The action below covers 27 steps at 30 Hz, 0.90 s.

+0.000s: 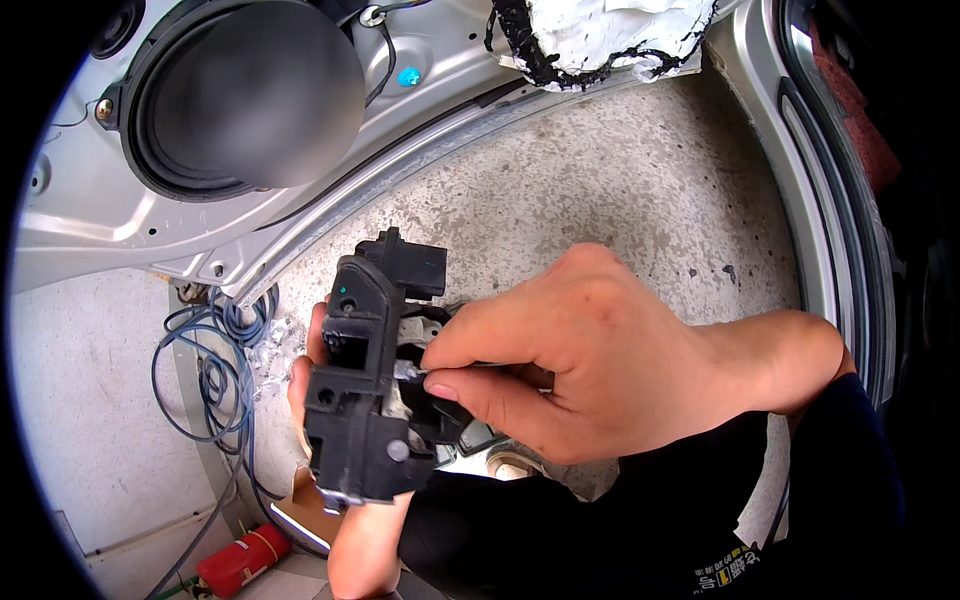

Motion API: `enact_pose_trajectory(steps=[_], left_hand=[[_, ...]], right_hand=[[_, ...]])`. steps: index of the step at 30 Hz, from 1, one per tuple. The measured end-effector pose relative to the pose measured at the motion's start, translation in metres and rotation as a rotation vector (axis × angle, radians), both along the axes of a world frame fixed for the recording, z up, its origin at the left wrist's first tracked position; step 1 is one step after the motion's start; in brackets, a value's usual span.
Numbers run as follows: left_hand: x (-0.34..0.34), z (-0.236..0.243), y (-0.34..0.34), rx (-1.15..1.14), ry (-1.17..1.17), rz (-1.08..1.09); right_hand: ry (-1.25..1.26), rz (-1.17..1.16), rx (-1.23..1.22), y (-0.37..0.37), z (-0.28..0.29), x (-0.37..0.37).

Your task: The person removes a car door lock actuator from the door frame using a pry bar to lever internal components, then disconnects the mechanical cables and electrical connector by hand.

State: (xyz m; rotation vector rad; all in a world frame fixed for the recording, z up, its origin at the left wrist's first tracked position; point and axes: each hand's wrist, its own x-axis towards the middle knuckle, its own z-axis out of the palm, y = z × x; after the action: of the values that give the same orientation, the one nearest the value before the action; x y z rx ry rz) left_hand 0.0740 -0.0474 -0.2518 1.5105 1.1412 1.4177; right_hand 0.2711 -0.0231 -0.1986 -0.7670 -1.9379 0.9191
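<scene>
Pinching a small metal piece between thumb and forefinger, a person's right hand is touching the right side of a black car latch. The left hand is cupping the latch from behind, fingers curling around its left edge, holding it above the floor near the silver car door's lower edge. Its long axis is running from the person toward that door, far end leaning slightly right, a boxy plug socket pointing right.

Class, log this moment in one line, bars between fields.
left grip: holds black plastic boxlike assembly | right grip: fingertips at its right side, hold unclear | ahead: silver metal car door
</scene>
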Motion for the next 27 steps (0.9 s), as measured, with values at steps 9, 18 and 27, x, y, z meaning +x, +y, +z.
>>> enact_pose_trajectory(steps=[9, 18, 27], left_hand=[[-0.008, -0.008, -0.008, -0.03, 0.058, 0.099], [0.001, 0.003, -0.003, -0.184, -0.055, -0.016], [-0.008, -0.013, 0.009, 0.213, -0.102, -0.091]], right_hand=[[-0.006, -0.096, 0.056, 0.004, -0.002, 0.001], [0.041, -0.104, -0.051, 0.005, -0.012, -0.004], [-0.011, -0.122, 0.111, -0.002, -0.008, -0.012]])
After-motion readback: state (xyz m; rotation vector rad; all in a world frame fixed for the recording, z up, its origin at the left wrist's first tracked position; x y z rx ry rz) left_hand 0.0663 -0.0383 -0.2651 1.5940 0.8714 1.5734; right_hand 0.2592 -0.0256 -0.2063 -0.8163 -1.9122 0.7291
